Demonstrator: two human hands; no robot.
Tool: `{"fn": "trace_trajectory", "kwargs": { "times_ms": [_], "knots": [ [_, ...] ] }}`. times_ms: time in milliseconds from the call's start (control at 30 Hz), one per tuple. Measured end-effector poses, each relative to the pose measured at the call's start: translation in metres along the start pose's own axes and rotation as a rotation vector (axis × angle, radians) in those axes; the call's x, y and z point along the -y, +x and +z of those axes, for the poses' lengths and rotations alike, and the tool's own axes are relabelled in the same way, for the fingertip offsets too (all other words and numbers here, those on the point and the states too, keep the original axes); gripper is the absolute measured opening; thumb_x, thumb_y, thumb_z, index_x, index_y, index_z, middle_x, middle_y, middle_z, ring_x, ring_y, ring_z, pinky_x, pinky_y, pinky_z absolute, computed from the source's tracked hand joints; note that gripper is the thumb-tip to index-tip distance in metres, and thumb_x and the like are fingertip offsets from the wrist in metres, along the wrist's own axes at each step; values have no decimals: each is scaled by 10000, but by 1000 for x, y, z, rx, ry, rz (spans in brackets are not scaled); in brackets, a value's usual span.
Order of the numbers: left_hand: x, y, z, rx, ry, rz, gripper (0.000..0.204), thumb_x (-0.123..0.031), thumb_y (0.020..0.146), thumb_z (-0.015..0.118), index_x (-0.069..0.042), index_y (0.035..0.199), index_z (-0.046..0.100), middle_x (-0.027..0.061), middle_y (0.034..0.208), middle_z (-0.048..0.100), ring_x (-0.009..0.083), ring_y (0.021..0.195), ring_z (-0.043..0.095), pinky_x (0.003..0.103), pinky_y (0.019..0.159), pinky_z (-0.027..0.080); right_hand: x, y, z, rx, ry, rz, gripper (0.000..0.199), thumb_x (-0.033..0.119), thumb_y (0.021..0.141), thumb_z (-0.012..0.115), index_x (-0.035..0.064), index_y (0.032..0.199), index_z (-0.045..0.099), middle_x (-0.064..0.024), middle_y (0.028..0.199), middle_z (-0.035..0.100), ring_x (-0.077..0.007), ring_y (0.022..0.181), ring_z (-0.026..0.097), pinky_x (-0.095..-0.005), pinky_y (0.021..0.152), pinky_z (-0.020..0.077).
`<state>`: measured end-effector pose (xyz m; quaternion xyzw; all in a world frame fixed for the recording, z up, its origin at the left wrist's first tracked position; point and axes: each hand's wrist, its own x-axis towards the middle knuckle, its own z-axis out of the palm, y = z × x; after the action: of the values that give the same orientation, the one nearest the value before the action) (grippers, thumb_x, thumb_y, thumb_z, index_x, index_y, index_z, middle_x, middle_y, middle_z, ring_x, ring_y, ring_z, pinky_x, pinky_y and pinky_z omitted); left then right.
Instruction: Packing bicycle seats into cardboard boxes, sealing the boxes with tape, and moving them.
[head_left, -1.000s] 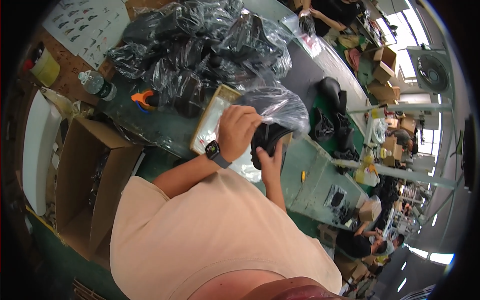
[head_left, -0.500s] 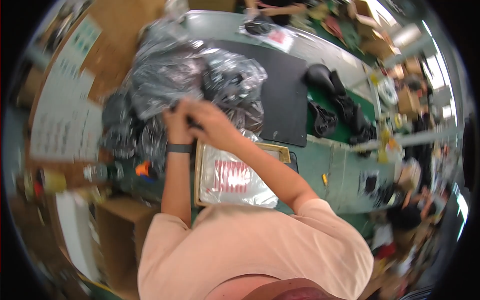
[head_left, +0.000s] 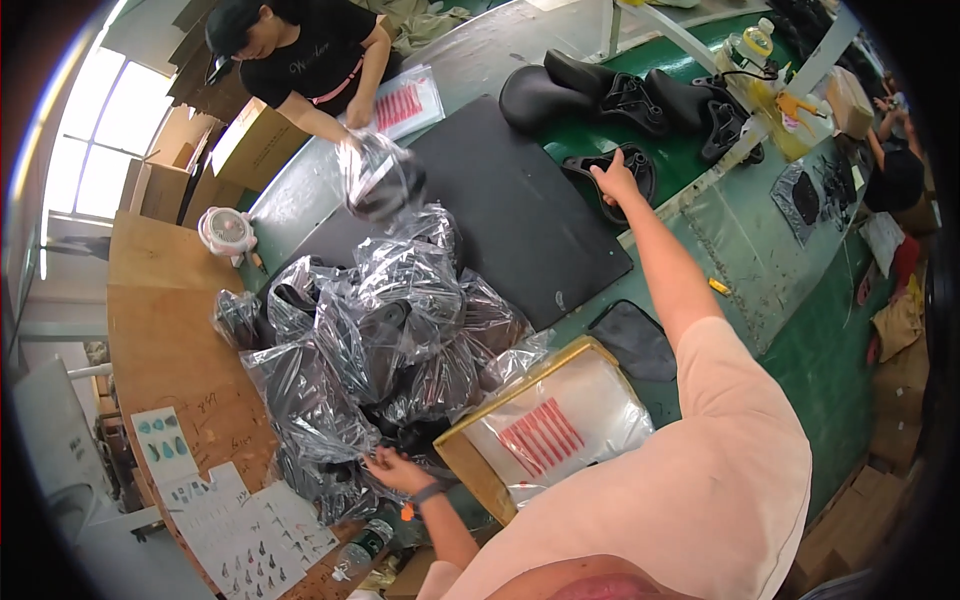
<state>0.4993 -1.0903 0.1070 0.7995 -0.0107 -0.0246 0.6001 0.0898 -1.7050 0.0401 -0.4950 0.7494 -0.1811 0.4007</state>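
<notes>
At the far right, my right hand [head_left: 615,180] is closed on the frame of a black bicycle saddle [head_left: 642,178], which lies underside up on the green surface. My left hand [head_left: 398,472] is low at the near edge of a pile of saddles in clear plastic bags [head_left: 410,305]. Its fingers look apart and touch or nearly touch the bag [head_left: 315,400] beside them. Between my arms, a cardboard box [head_left: 452,452] holds clear plastic bags with red print [head_left: 540,440].
More black saddles [head_left: 545,98] rest behind my right hand. Across the table a co-worker [head_left: 310,50] holds a bagged saddle [head_left: 383,180] over the black mat [head_left: 520,210]. A dark cloth-like piece [head_left: 635,340], yellow cutter [head_left: 718,287], pink fan [head_left: 227,232] and bottle [head_left: 365,548] lie around.
My hands were together over the bagged pile. They have parted: the right reached far right onto a saddle, the left dropped to the pile's near edge. The view has turned.
</notes>
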Motion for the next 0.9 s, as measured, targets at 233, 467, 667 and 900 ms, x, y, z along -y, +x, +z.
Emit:
{"fn": "trace_trajectory", "kwargs": {
  "times_ms": [233,467,667,900],
  "knots": [
    [-16,-190,80,992,471,593,140,-174,997,730,-63,1076,760,145,919,765,337,844,752,436,728,576,-61,8,-36,264,901,70,698,679,1046,584,191,1540,510,-40,893,599,-136,533,445,-268,466,351],
    [58,-314,128,1489,849,632,425,-491,989,731,-67,1017,725,194,1020,787,414,962,753,535,826,585,-254,-239,-130,361,1387,347,756,847,1028,397,245,1397,667,37,1228,767,-168,1019,724,-392,848,601],
    [144,-328,123,1302,655,619,245,-280,991,690,-47,1012,761,217,1060,754,420,994,734,541,887,573,-395,-426,-170,571,1242,615,1060,879,977,469,-39,1504,529,-290,1436,644,-508,1293,641,-740,1095,513],
    [176,-343,113,1106,616,387,217,-205,986,652,-47,995,800,247,997,783,384,922,774,495,829,616,-437,-474,-146,404,213,15,848,171,782,965,-105,1470,553,-219,1302,717,-281,1227,679,-384,1055,524]
  ]
}}
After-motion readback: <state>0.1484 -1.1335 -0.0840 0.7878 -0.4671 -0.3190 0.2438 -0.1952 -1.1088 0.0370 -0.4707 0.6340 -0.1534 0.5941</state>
